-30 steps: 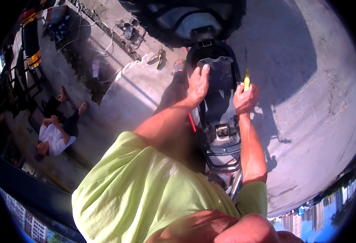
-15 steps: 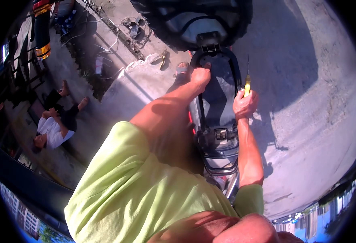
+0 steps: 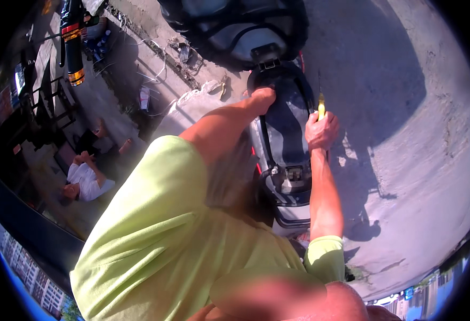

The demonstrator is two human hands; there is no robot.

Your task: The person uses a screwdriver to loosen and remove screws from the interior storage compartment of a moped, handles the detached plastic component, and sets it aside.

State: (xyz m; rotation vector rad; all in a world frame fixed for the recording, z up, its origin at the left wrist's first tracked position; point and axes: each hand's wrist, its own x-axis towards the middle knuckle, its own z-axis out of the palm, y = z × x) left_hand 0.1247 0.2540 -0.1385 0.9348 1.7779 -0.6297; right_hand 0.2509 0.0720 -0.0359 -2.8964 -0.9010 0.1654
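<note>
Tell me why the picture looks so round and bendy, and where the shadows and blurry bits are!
Head view: the fisheye lens bends things near the rim, where the buildings look tilted, and the corners are black; head view: sun brightens the right hand and yellow screwdriver, while a big shadow lies on the ground; head view: a smooth blurry oval sits low in the middle.

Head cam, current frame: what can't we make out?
All in the head view:
Left hand: fingertips and whatever they touch, hidden by the hand itself.
Yellow-handled tool: lower handle covered by the right hand; tip too thin and faint to tell its shape.
Dark hinged cover: far end cut off by the upper edge.
Yellowish thing on the ground: too small and blurred to identify.
</note>
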